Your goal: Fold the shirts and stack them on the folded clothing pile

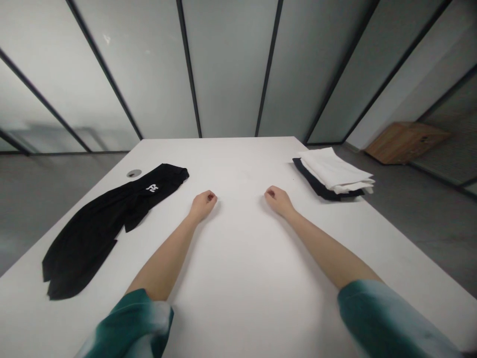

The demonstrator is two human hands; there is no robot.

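Note:
My left hand (203, 204) rests on the white table (238, 258), its fingers curled into a loose fist with nothing in it. Level with it to the right, my right hand (278, 200) is likewise curled closed on the tabletop and holds nothing. A black T-shirt (97, 219) with a small white print lies spread lengthwise left of my left hand, apart from it. Beyond my right hand, by the table's right edge, sits a folded white garment (333, 169) on top of a folded black garment (316, 185). Neither hand touches any clothing.
A round grey cable-hole cover (134, 173) is set in the table by the black T-shirt. Frosted glass panels (227, 64) with dark frames stand behind the table's far edge. A wooden cabinet (404, 142) stands on the grey floor at the right.

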